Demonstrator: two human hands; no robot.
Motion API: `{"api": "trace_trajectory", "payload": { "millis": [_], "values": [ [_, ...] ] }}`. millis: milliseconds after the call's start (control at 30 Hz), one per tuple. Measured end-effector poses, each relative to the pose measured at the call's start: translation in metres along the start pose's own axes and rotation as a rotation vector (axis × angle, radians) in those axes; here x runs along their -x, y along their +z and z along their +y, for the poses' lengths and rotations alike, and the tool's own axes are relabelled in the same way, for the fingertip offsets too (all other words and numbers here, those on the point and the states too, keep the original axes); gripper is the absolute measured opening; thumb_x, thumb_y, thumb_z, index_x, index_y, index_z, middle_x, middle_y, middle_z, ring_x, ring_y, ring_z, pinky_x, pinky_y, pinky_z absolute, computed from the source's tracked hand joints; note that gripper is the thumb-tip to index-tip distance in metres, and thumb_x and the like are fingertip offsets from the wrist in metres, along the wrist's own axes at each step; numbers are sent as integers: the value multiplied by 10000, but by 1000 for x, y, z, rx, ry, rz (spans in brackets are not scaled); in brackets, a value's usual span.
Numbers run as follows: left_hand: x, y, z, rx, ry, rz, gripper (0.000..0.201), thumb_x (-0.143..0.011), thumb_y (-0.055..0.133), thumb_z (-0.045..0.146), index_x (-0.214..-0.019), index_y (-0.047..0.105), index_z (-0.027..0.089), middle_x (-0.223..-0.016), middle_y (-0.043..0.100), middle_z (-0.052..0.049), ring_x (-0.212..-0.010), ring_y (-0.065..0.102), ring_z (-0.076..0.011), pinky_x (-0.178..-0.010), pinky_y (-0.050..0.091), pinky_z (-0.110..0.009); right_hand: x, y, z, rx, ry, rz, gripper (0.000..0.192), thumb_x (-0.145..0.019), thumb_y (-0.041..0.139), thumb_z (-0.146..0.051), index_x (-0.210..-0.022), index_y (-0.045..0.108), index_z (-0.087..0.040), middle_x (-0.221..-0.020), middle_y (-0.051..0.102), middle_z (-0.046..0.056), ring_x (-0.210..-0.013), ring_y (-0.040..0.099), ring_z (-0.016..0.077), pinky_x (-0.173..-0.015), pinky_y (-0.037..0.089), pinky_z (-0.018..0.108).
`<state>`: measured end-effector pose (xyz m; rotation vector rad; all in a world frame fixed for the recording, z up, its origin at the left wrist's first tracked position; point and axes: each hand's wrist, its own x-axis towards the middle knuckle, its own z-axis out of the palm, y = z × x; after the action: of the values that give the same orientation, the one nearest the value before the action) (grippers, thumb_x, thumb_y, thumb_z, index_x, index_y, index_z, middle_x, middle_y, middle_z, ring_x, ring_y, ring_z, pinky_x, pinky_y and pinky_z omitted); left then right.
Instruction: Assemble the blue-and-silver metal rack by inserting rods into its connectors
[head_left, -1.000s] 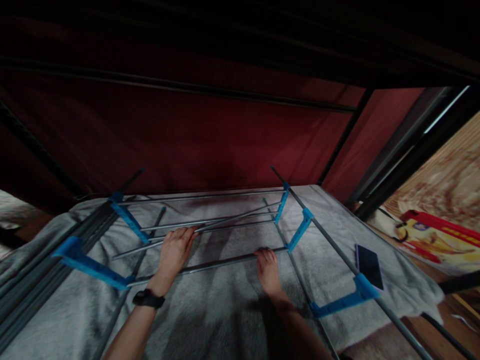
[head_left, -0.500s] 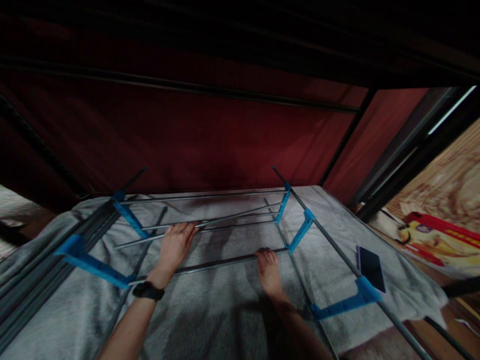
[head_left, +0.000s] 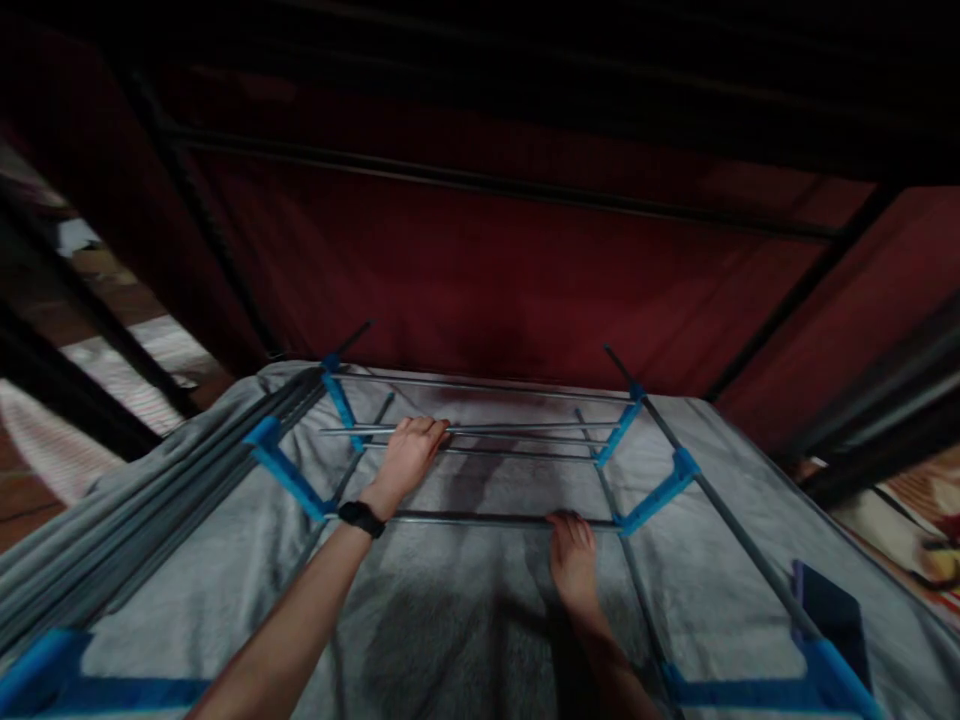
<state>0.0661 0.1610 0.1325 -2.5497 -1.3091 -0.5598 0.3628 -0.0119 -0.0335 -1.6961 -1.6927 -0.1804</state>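
My left hand (head_left: 411,455), with a black band on its wrist, is closed over a thin grey metal rod (head_left: 525,428). The rod's left end juts past the far left blue plastic bracket (head_left: 342,405); its right end lies by the far right blue bracket (head_left: 619,430). My right hand (head_left: 574,555) has its fingers curled over the nearer crossbar (head_left: 480,519), close to that bar's right end. This crossbar spans two more blue brackets, one on the left (head_left: 289,475) and one on the right (head_left: 660,493). Long side tubes join the brackets into a rack-like frame lying flat.
Grey fleece blanket (head_left: 420,620) lies under the frame. A bundle of grey tubes (head_left: 172,530) runs along the left. At right, a dark phone or tablet (head_left: 832,620) lies partly behind a side tube. Dark bed-frame bars and a red curtain (head_left: 487,290) enclose the back.
The view has swung left, shifting everything rightward. The rod in my left hand was slanted and now lies nearly level, almost parallel to the far crossbars. My right hand stays at the near crossbar.
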Motion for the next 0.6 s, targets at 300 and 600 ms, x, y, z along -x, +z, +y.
{"api": "trace_trajectory", "payload": {
  "millis": [300,600],
  "values": [
    [-8,-7,1,25,-24,-45,270,-1045,403,291,-1140,634,188,-972,672,-80,-935,606,-219,-870,378,-372,9,7,20,-24,-10,-35,366,-1000,337,-322,-1173,660,-321,-1105,721,138,-1103,663,331,-1037,476,588],
    [-20,-6,-5,29,-22,-93,259,-1024,433,257,-1162,638,177,-1044,671,-111,-966,602,-230,-916,390,-401,9,12,26,-43,2,-30,379,-983,327,-406,-1133,675,-390,-1052,726,141,-1064,678,359,-1008,491,635]
  ]
}}
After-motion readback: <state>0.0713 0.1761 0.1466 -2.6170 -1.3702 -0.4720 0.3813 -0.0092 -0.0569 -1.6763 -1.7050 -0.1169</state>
